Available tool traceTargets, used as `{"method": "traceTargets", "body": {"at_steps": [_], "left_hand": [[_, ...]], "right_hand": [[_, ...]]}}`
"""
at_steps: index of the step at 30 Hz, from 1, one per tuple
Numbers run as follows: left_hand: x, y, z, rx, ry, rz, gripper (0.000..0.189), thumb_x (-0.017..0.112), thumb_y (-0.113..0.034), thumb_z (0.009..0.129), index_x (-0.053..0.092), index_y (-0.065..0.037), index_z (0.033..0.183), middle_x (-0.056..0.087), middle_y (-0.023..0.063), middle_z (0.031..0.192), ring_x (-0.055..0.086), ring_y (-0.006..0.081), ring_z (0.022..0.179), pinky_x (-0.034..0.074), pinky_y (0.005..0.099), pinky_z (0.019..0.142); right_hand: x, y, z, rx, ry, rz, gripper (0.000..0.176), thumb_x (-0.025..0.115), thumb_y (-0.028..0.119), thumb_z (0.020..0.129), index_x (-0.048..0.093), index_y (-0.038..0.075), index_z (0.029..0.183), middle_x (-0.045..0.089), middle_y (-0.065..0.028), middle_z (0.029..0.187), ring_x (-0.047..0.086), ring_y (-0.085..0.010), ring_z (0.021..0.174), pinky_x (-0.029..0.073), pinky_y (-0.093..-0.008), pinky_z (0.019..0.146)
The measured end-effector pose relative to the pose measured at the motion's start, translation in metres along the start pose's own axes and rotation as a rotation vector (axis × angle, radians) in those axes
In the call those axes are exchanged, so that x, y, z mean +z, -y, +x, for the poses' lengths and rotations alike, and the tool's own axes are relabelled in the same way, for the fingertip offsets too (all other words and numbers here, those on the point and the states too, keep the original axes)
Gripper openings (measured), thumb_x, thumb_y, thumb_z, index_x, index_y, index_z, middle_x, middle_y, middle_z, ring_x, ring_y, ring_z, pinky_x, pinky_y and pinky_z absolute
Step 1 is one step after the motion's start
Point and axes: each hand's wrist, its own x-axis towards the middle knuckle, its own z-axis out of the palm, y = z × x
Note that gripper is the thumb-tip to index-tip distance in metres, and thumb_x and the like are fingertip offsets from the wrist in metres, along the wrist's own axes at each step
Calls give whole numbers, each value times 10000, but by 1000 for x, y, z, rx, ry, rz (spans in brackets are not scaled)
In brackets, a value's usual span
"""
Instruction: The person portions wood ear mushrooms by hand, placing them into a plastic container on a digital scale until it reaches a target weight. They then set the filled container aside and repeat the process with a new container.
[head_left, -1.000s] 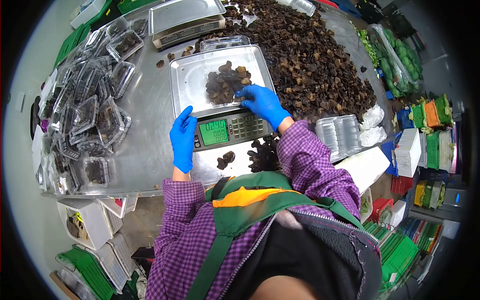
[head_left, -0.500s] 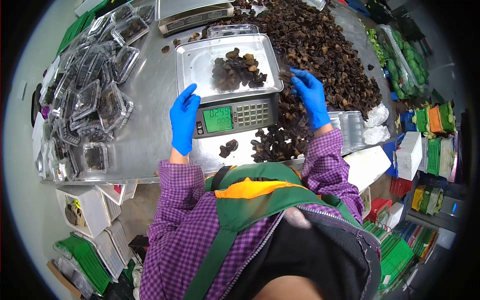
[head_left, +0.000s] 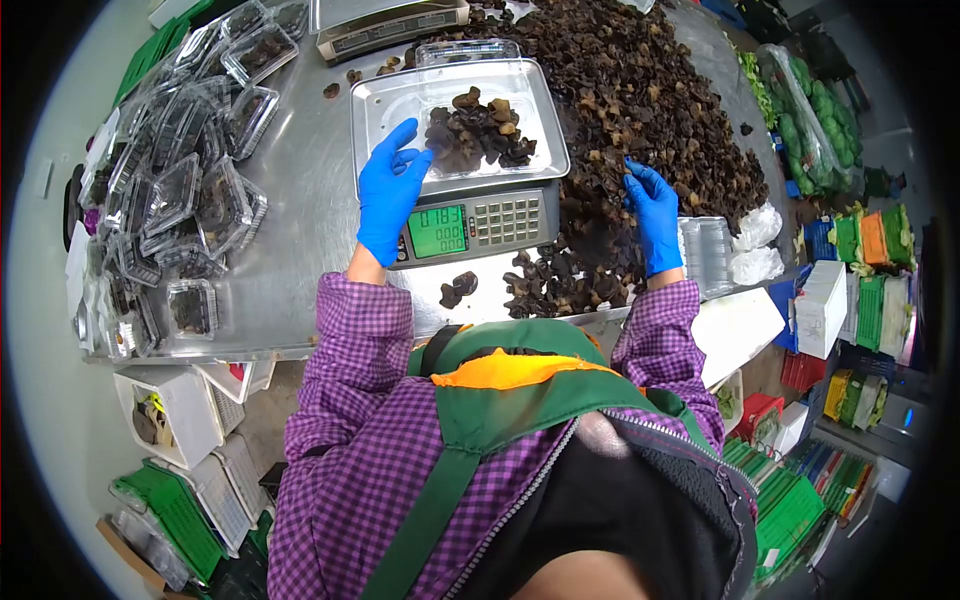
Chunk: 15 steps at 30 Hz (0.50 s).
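Observation:
A heap of dark brown wood ear mushrooms (head_left: 478, 130) lies in the metal pan (head_left: 385, 100) of a digital scale (head_left: 482, 228) with a lit green display. My left hand (head_left: 392, 200), in a blue glove, hovers over the pan's left edge, fingers apart and holding nothing that shows, close to the mushrooms. In a matching glove, my right hand (head_left: 655, 220) is at the near edge of a large mushroom pile (head_left: 640, 100), fingers slightly bent and apart. No piece can be made out in it. A few loose mushrooms (head_left: 459, 290) lie before the scale.
Many clear plastic clamshell boxes (head_left: 180, 195) are heaped on the left of the metal table (head_left: 290, 150), some filled. A second scale (head_left: 390, 30) stands behind. Stacked clear trays (head_left: 706, 257) and a white foam box (head_left: 738, 330) are on the right. Crates (head_left: 180, 505) stand below.
My left hand has moved right and up, over the pan's edge. My right hand has shifted right from the pan to the pile; the mushroom piece at its fingertips is no longer visible there.

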Motion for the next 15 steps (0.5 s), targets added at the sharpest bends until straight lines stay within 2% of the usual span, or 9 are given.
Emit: {"method": "traceTargets", "body": {"at_steps": [1, 4, 5, 6, 7, 8, 9, 11, 15], "left_hand": [[2, -1, 2, 16, 6, 34, 496, 680, -125, 833, 529, -64, 1301, 595, 80, 1204, 581, 128, 933, 483, 284, 845], [4, -6, 5, -30, 8, 88, 500, 671, -106, 847, 513, -46, 1318, 572, 96, 1253, 578, 113, 906, 478, 267, 832], [3, 1, 8, 41, 20, 81, 510, 676, -115, 848, 506, -38, 1323, 567, 98, 1261, 577, 120, 910, 474, 275, 834], [4, 1, 9, 15, 18, 107, 514, 675, -116, 850, 501, -35, 1327, 556, 94, 1284, 567, 133, 989, 466, 286, 859], [4, 1, 12, 19, 47, 125, 526, 672, -130, 845, 496, -53, 1335, 534, 129, 1310, 531, 198, 1130, 420, 318, 961], [1, 16, 19, 100, 69, 191, 528, 668, -101, 842, 490, -39, 1335, 531, 136, 1312, 530, 197, 1142, 430, 315, 949], [0, 25, 25, 102, 98, 144, 519, 662, -72, 840, 493, -26, 1328, 538, 147, 1301, 538, 200, 1141, 443, 304, 931], [1, 32, 34, 87, 129, 153, 486, 639, -39, 843, 508, -9, 1309, 567, 145, 1263, 555, 187, 1117, 450, 295, 917], [18, 20, 40, 104, 140, 99, 450, 614, -24, 853, 526, -18, 1293, 583, 113, 1245, 574, 135, 985, 460, 273, 868]], "right_hand": [[0, 0, 1, 7, -6, -35, 243, 645, 112, 878, 645, 48, 1112, 660, -17, 1040, 597, -79, 863, 496, -219, 707], [1, -23, 10, -174, 9, -4, 216, 678, 118, 850, 672, 49, 1055, 671, -55, 1022, 616, -129, 909, 502, -270, 818], [4, -19, 7, -161, -12, -69, 209, 691, 138, 840, 679, 44, 1026, 673, -59, 1015, 620, -128, 902, 505, -280, 815], [4, -23, 8, -275, -36, -145, 215, 698, 156, 834, 679, 38, 1012, 676, -60, 1000, 622, -126, 895, 505, -287, 810], [6, -31, 12, -268, -59, -178, 216, 694, 157, 833, 677, 31, 1008, 678, -64, 978, 621, -124, 886, 506, -290, 801], [8, -38, 15, -228, -57, -118, 222, 687, 155, 834, 671, 29, 1016, 678, -69, 962, 624, -131, 869, 506, -290, 797], [9, -37, 15, -202, -38, -16, 230, 682, 159, 834, 667, 37, 1029, 680, -69, 955, 627, -139, 852, 505, -289, 792], [8, -25, 12, -178, -59, -107, 243, 652, 144, 840, 656, 44, 1061, 680, -76, 934, 625, -130, 843, 503, -290, 791], [10, -18, 12, -131, -185, -259, 288, 545, 135, 841, 631, 44, 1100, 665, -165, 1010, 655, -275, 899, 500, -357, 801]]}}
